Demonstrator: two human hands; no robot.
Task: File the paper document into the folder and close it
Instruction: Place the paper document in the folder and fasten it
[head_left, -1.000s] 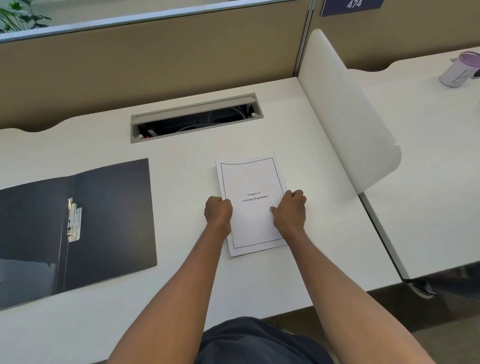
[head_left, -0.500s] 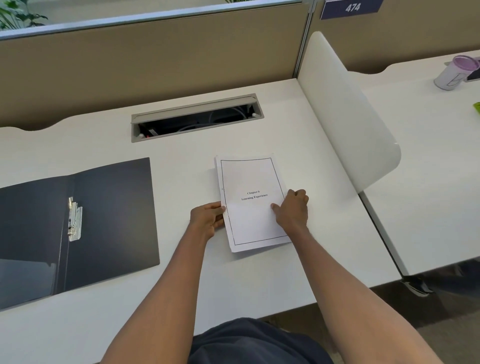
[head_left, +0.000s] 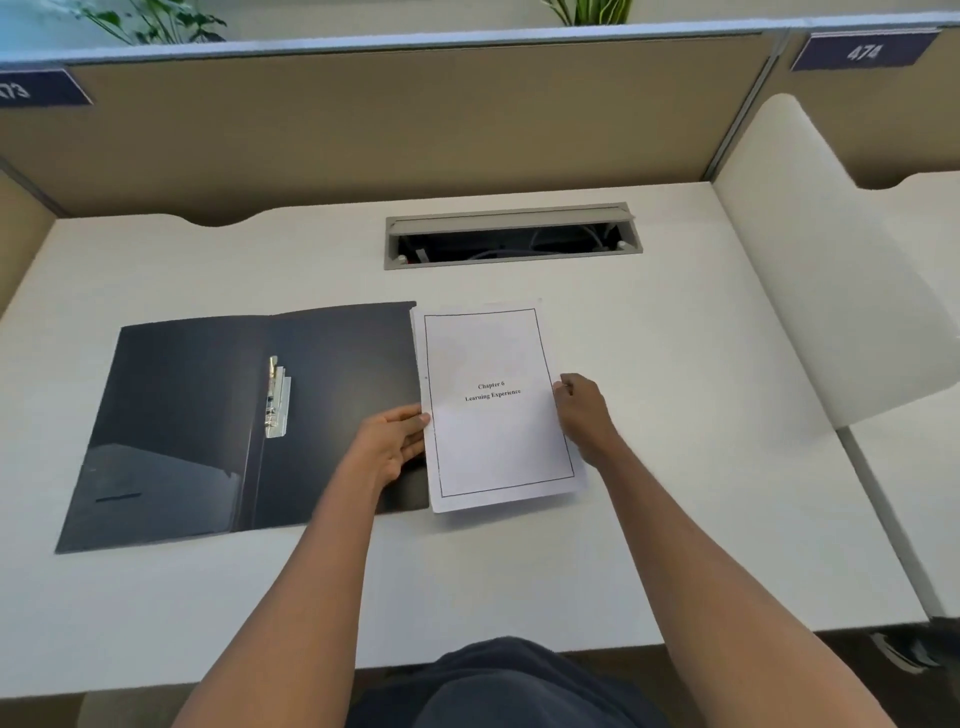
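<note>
A white paper document, a stack of sheets titled "Chapter 6 Learning Experience", is held a little off the white desk. My left hand grips its left edge, fingers under the sheets. My right hand pinches its right edge. A dark folder lies open flat to the left, with a metal clip at its spine. The document's left edge overlaps the folder's right edge.
An open cable tray is set into the desk behind the document. A tan partition runs along the back. A white curved divider stands at the right, beside the neighbouring desk.
Both hands have taken hold of the document's side edges and carried it left to the folder's right edge. My view has swung left, so the folder now sits nearer the middle.
</note>
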